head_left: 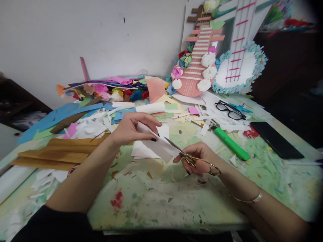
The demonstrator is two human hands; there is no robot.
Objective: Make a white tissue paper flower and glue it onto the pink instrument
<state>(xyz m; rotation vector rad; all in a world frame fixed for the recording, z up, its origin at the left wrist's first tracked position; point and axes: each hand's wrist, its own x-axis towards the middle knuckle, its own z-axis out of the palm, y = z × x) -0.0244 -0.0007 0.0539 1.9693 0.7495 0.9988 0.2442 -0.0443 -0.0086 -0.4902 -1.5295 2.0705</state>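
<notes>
My left hand [135, 129] pinches a piece of white paper [164, 148] between thumb and fingers, holding it above the table. In my right hand [199, 156] is a pair of scissors [189, 159] with gold-coloured handles, its blades pointing up and left at the paper's right part. Whether the blades are cutting into the paper or only lie against it, I cannot tell. More white sheets [145, 150] lie on the table just behind and below the held piece.
Around the paint-stained table [156, 201] are paper scraps [93, 127], brown crepe paper [58, 153], a green utility knife [230, 143], glasses [230, 110] and a black phone [276, 139]. Two paper instruments, one pink [188, 82] and one white [236, 69], stand at the back.
</notes>
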